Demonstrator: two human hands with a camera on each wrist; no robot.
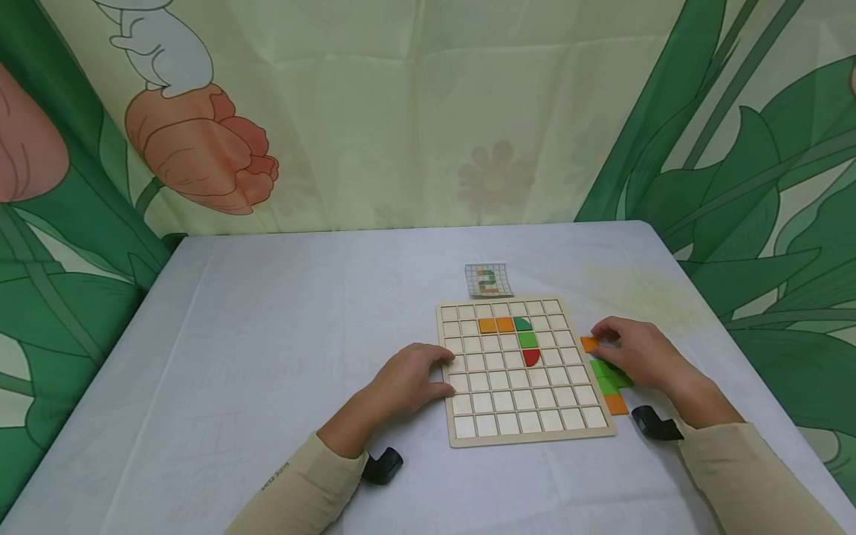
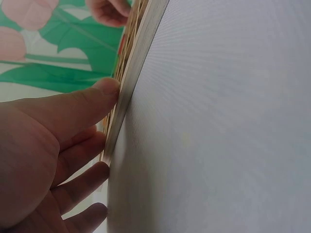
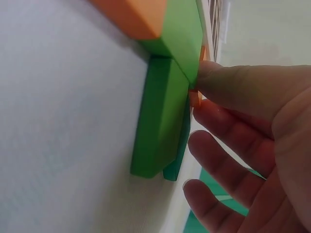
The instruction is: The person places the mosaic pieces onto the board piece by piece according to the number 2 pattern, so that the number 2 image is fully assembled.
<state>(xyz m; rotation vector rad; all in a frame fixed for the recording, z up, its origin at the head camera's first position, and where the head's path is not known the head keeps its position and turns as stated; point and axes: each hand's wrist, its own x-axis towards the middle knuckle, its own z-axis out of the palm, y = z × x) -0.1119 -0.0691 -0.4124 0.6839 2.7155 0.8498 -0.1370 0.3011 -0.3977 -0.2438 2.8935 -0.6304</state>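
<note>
A wooden grid board (image 1: 528,441) lies on the table. In its cells sit two orange squares (image 1: 496,325), a dark green rounded tile (image 1: 522,325), a light green square (image 1: 527,340) and a red rounded tile (image 1: 531,358). My left hand (image 1: 408,377) rests its thumb and fingertips against the board's left edge. Beyond the right edge, my right hand (image 1: 638,355) pinches an orange tile (image 3: 196,98) between thumb and index finger. Below that hand lie green tiles (image 1: 607,377) and another orange tile (image 1: 616,405). A teal tile (image 3: 179,154) shows in the right wrist view.
A small card (image 1: 489,281) with a coloured grid pattern lies behind the board. White cloth covers the table (image 1: 301,312). A printed curtain (image 1: 374,134) hangs along the far edge. Black camera mounts (image 1: 383,467) stick out from both wrists.
</note>
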